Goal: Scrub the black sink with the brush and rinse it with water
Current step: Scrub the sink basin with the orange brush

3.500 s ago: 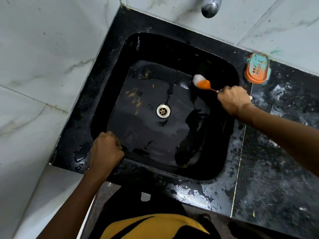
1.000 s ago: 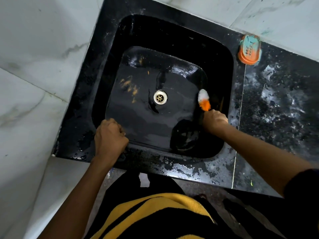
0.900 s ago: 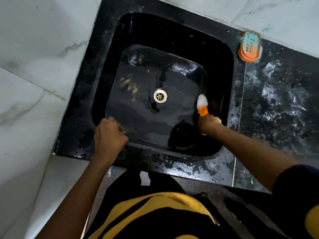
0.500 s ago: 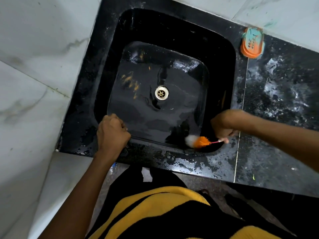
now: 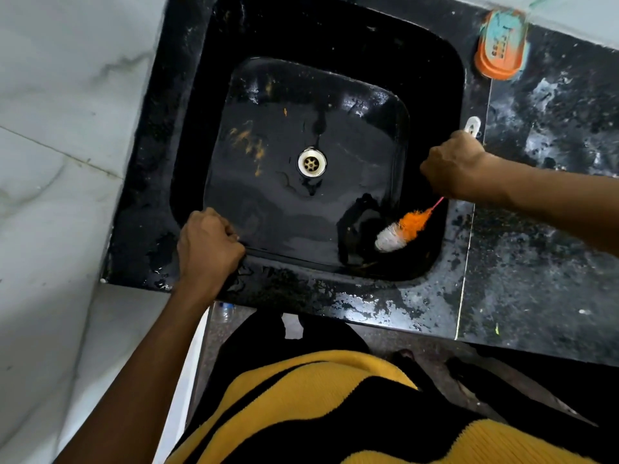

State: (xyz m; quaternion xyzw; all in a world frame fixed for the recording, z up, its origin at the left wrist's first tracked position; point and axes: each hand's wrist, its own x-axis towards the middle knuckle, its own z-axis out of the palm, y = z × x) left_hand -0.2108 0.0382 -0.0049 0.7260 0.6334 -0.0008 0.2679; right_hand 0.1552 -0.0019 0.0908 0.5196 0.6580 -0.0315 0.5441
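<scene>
Scrubbing step: my right hand [image 5: 450,165] grips the brush [image 5: 400,230] near the drain [image 5: 312,162]; next, the orange stains [image 5: 249,147].

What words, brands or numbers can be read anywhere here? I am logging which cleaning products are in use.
Nothing can be read.
Orange and teal soap dish on the black speckled counter: dark marks on its top, too blurred to read.
Orange and white bristle brush, its white handle end: no lettering visible.
Glossy black sink and its metal drain: no markings visible.
</scene>
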